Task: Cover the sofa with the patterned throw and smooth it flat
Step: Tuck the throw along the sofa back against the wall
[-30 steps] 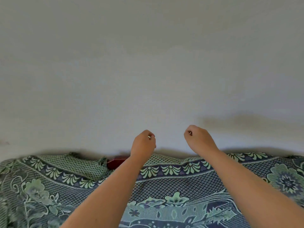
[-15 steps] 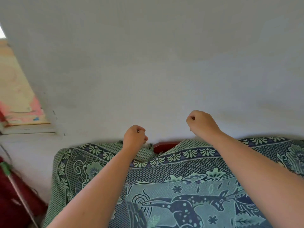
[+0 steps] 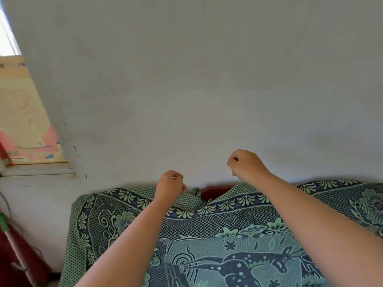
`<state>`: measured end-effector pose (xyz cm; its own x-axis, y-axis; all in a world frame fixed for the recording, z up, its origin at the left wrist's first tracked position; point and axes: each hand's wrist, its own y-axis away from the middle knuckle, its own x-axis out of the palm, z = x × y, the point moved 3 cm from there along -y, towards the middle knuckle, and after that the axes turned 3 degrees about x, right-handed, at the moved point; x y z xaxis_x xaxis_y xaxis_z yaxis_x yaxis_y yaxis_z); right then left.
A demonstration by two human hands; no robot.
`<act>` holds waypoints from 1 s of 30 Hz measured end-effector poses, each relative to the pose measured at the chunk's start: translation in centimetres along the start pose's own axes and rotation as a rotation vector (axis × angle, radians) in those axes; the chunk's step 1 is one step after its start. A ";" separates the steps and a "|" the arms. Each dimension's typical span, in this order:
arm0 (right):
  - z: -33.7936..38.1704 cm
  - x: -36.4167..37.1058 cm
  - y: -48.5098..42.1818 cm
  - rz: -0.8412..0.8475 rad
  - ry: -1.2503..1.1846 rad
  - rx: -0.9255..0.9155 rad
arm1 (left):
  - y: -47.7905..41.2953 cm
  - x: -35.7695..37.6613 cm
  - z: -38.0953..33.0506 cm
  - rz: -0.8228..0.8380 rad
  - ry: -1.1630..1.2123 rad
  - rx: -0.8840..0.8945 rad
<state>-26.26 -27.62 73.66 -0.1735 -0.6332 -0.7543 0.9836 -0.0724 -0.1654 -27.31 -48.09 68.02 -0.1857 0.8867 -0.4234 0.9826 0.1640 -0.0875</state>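
The patterned throw (image 3: 228, 245), green and blue with flowers and a deer, lies over the sofa. Its top border is bunched into a fold (image 3: 186, 201) near the middle. A strip of the sofa's dark red back (image 3: 215, 191) shows in a gap there. My left hand (image 3: 169, 186) hovers just above that fold, fingers curled into a fist, with no fabric visibly in it. My right hand (image 3: 246, 167) is also a fist, raised in front of the wall above the throw's top edge, holding nothing.
A plain grey wall (image 3: 207, 90) rises directly behind the sofa. At the left are a window sill (image 3: 37, 169) and a pale pink-and-cream board (image 3: 24, 121). A dark red object and a green-tipped pole (image 3: 12, 241) stand at the lower left beside the sofa's end.
My view has swung left, bringing the window and the sofa's left end into sight. Both fists stay curled; the left one has sunk closer to the bunched fold.
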 end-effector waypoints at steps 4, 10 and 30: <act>-2.0 -0.1 -2.7 0.014 -0.041 0.004 | -2.1 2.0 0.0 0.013 -0.045 -0.018; -5.5 0.6 -7.7 0.048 0.028 0.040 | -7.6 5.4 -1.3 0.027 -0.178 0.008; -11.9 11.9 -15.4 0.167 -0.022 0.096 | -16.7 14.0 9.5 0.230 -0.533 -0.056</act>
<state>-44.08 -24.85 59.70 -0.0071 -0.6590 -0.7521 0.9991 -0.0369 0.0229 -46.39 -42.47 54.98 0.0686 0.5650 -0.8223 0.9944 0.0279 0.1022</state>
